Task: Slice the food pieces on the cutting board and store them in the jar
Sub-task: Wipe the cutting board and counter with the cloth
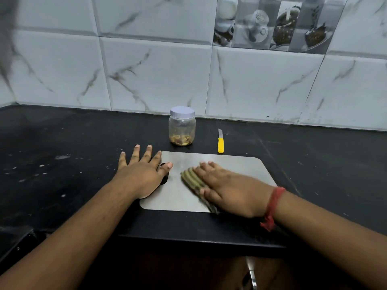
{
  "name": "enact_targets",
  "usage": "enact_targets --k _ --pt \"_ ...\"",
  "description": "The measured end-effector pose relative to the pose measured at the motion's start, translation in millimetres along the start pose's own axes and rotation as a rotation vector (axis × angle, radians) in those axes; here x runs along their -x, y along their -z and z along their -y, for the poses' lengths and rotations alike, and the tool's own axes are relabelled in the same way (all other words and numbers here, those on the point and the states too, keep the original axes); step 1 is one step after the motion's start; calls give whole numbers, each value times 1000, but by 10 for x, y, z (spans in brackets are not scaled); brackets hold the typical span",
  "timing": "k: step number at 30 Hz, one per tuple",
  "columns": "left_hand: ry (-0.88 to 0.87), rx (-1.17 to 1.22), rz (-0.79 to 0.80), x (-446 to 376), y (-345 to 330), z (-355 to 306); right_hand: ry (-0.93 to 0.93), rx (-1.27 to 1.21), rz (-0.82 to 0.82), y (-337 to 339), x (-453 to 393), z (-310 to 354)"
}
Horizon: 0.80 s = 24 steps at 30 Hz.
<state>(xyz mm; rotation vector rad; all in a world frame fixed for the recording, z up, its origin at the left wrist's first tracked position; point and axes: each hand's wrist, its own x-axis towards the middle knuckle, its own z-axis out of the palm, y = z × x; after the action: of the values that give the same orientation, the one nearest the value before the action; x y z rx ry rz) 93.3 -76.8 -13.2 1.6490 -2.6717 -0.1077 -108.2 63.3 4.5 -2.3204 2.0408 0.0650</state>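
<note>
Both hands are lying flat — left hand steadying the cutting board, right hand fingers straight, aligning green stalks; bunch evenly before fetching the knife.

cutting board: brushed metal | jar: clear plastic | counter: matt black stone | wall tiles: glossy

Head-worn view, forward and down.
</note>
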Motion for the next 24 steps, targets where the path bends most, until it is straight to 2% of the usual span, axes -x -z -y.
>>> enact_targets --k 2,7,10,11,14,18,21,24 --pt "2 -6 -3 0 3 -3 -157 10 -29 23 -191 -37" --pt "12 -6 4 9 4 1 -103 -23 -2 -2 -454 81" --pt "14 1 -3 -2 -1 0 -268 13 -29 64 -662 48" --pt "14 0 -8 -5 -3 9 -272 17 -26 73 -714 73" --pt "7 -7 -18 -3 -14 23 -121 -46 -15 46 -787 128" --pt "7 12 -18 4 -18 15 -227 -49 -17 63 -931 70" --pt "10 10 -28 7 -18 25 -132 -83 11 51 -972 160" --pt "20 45 -38 31 -15 43 -201 -105 -16 32 -1014 100"
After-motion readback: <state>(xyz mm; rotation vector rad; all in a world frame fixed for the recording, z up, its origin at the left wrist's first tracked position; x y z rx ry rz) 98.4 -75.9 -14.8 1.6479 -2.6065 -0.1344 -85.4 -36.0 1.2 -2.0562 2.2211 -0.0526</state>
